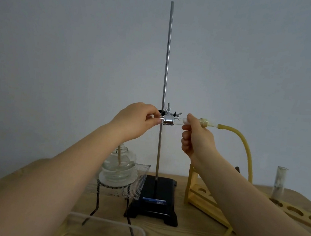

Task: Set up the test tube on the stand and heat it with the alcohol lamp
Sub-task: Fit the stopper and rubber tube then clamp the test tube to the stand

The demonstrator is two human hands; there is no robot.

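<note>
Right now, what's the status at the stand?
Left hand pinches test tube closed end; right hand holds stoppered end. Tube horizontal in clamp. Alcohol lamp on mesh, unlit. Nothing in the way.

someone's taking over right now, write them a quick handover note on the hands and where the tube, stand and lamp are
Left hand: pinches the closed end of the test tube, left of the clamp.
Right hand: grips the tube near its stoppered mouth; a yellow rubber hose runs from the stopper down to the table.
Stand: upright on its black base, with the tube lying roughly level through the clamp. Whether the clamp is tight cannot be told.
Alcohol lamp: on the wire gauze tripod left of the stand, no flame visible.
Left to do: secure the tube, put the lamp under it, light it.
</note>
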